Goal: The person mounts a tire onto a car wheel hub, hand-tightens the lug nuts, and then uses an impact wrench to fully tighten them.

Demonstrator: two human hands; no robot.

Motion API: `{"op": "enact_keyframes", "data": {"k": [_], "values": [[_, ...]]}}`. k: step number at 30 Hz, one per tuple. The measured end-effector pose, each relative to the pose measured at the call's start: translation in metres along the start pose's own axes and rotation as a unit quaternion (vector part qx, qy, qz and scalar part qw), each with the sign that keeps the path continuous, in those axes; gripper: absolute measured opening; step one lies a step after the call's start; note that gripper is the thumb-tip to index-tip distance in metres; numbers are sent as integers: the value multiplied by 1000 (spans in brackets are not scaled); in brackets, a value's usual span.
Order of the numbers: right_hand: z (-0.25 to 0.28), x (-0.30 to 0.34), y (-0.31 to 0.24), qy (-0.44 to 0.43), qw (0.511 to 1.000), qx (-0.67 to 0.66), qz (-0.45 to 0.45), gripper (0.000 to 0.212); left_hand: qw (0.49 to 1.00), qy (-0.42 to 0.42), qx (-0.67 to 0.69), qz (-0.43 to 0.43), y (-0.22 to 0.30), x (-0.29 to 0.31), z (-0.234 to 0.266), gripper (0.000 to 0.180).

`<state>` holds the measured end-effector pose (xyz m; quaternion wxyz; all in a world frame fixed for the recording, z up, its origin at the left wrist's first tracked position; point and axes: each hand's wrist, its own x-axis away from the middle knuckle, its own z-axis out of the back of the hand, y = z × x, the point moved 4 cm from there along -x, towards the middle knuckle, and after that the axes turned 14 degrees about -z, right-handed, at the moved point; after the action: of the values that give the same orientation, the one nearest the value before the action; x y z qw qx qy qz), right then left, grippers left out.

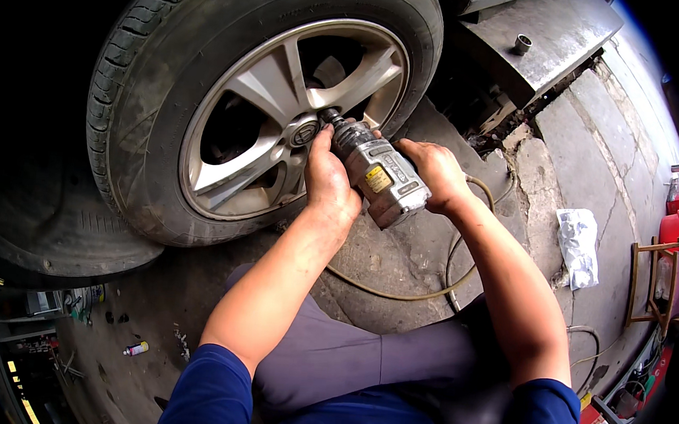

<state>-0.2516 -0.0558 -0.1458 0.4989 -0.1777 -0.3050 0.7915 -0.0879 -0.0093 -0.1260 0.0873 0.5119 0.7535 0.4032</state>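
Observation:
A grey air impact wrench (386,176) with a yellow label is held between my two hands, its socket end (331,117) pointed into the wheel beside the centre cap (304,134). My left hand (330,175) is wrapped round the front of the tool from the left and below, thumb near the socket. My right hand (436,174) grips it at the back right; the handle and most of those fingers are hidden. The wheel has a silver alloy rim (266,83) and a dusty black tyre (158,130). Whether the socket sits over a nut cannot be made out.
A yellowish air hose (397,295) loops across the cracked floor between my knees and the wheel. On a metal ledge (556,38) at the far right stands a loose socket (522,44). A white plastic bag (578,247) and a wooden stool (653,284) are to the right.

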Motion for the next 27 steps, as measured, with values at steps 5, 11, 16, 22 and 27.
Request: {"op": "enact_keyframes", "data": {"k": [5,11,16,22,27], "values": [[-10,-9,7,-44,997,-59,14,41,999,2,-39,-22,-1,-7,8,32],[-22,-5,9,-102,973,-205,15,54,976,8,-148,-157,6,15,-9,37],[-29,-10,5,-92,975,-197,34,45,977,-12,-117,-180,2,13,-2,37],[-31,-19,9,-35,996,-73,23,27,999,-25,-17,-15,-2,-9,1,57],[-3,-34,1,-41,999,9,11,25,999,-36,2,-10,-9,-26,2,60]]}}
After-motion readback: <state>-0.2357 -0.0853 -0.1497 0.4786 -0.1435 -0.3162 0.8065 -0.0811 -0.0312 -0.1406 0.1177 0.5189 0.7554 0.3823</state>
